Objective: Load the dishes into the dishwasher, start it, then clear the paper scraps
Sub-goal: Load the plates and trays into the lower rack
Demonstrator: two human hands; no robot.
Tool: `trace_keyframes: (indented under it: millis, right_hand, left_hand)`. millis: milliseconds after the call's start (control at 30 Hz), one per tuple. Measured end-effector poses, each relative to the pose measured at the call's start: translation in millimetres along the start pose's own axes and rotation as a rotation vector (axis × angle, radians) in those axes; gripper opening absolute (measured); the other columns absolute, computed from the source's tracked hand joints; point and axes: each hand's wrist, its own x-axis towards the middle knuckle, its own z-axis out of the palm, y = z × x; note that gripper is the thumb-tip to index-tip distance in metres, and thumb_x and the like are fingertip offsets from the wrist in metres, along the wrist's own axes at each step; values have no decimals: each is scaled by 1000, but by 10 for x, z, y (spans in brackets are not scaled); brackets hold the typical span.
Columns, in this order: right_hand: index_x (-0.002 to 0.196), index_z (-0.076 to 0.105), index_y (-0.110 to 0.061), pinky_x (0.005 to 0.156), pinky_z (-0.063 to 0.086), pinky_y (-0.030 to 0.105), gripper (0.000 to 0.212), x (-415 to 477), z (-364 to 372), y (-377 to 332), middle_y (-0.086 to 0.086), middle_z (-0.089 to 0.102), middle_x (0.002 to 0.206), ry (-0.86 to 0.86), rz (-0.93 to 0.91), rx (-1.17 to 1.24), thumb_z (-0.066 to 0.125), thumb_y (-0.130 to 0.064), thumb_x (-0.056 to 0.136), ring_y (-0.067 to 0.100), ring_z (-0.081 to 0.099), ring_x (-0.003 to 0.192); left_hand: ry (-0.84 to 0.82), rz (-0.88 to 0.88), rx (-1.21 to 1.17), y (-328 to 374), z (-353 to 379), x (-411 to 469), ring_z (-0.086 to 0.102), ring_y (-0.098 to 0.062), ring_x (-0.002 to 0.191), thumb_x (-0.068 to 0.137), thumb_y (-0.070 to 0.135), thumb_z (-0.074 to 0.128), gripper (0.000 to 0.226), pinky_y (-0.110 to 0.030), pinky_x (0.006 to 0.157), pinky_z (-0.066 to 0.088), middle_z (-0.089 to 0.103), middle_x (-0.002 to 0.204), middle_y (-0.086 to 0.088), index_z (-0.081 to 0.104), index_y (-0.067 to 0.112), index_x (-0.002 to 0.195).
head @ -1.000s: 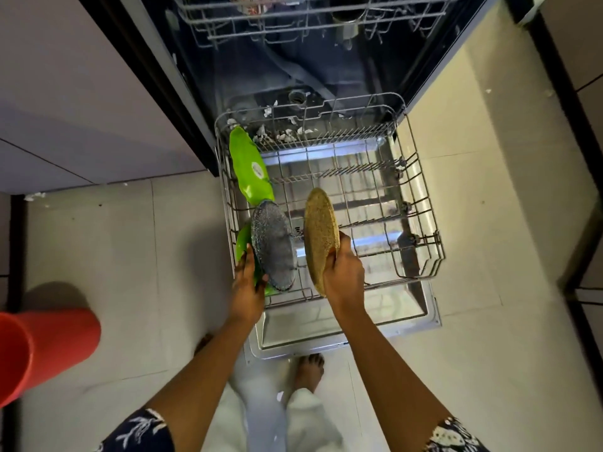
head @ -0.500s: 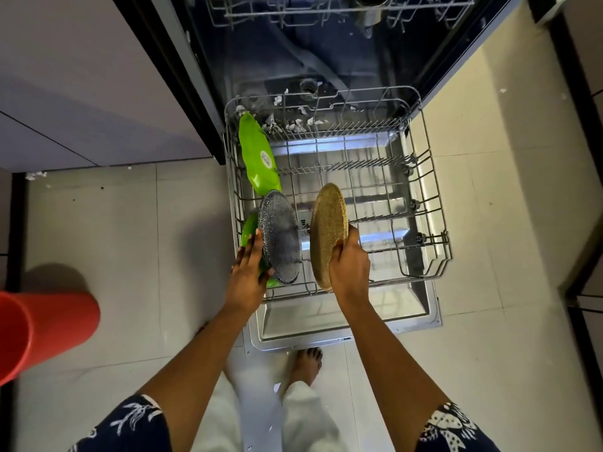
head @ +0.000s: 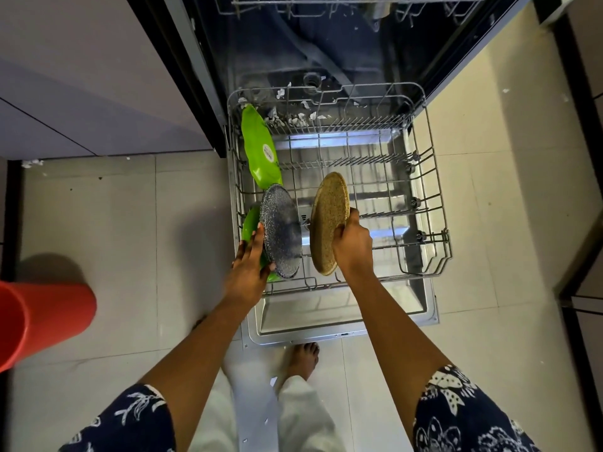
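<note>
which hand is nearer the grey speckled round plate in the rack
Left. The left hand holds the grey speckled round plate by its near rim; the right hand is apart to its right, gripping the tan speckled round plate.

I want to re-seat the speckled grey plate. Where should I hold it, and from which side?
Pinch the near rim of the speckled grey plate from above, thumb on its face, fingers behind. It stands on edge in the lower rack, so only the rim offers a grip; a green plate crowds its left.
</note>
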Motion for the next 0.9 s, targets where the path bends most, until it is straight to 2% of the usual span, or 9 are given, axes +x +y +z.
trace_keyframes:
  millis: [133,233,300,400,533,667,733,800,900]
  right_hand:
    - [132,36,-1,61,46,35,36,-156,15,98,15,60,83,-3,-36,-36,36,-14,99,31,60,74]
    - [133,36,-4,69,51,40,36,-265,114,170,19,65,94,-1,-28,-45,38,-13,98,35,64,83]
    - [134,35,-6,69,50,38,37,-290,179,188,19,65,99,-15,-9,-53,38,-13,98,35,64,86]
    - [135,34,-7,64,45,33,37,-217,277,185,19,64,97,-38,10,-53,37,-13,98,33,63,86]
    - [137,31,-6,68,46,38,40,21,356,129,21,65,100,-79,-17,-107,35,-13,98,37,63,88]
    - [139,29,-10,69,52,43,43,289,347,40,19,65,97,-23,-75,-113,38,-12,97,37,63,86]
    - [138,30,-12,67,51,40,42,368,323,43,18,65,99,-19,-54,-66,38,-15,97,34,63,85]
    - [139,30,-13,63,44,34,41,372,297,113,16,63,101,-33,4,3,34,-18,99,29,59,81]
    - [138,32,-13,67,42,33,38,268,285,274,18,63,105,-36,67,49,30,-23,101,35,62,91]
  left_hand:
    - [11,14,-23,19,-23,-8,11,-32,145,95,29,54,88,-59,106,32,14,159,0,-20,51,136]
    - [13,13,-23,32,-36,-19,12,-33,145,94,27,55,89,-60,105,34,13,159,-1,-21,53,136]
    - [10,12,-14,37,-40,-30,11,-32,145,95,28,54,89,-60,104,35,12,159,-1,-21,53,136]
    - [4,12,-12,36,-43,-31,9,-31,145,95,29,53,89,-59,104,35,11,159,0,-22,53,136]
    - [-1,24,-13,36,-54,-11,9,-31,145,95,30,53,89,-61,106,32,10,159,0,-22,53,136]
    - [5,29,-12,23,-43,-22,9,-31,145,95,32,52,87,-62,106,31,10,159,1,-21,54,136]
    - [7,14,-4,31,-45,-29,10,-32,145,95,33,52,86,-62,106,31,10,159,-1,-21,53,136]
    - [14,8,3,38,-43,-37,12,-32,145,95,33,53,86,-61,106,31,12,159,-3,-20,51,136]
    - [26,16,-1,46,-37,-42,14,-33,144,94,33,54,85,-61,105,33,17,158,-3,-18,51,137]
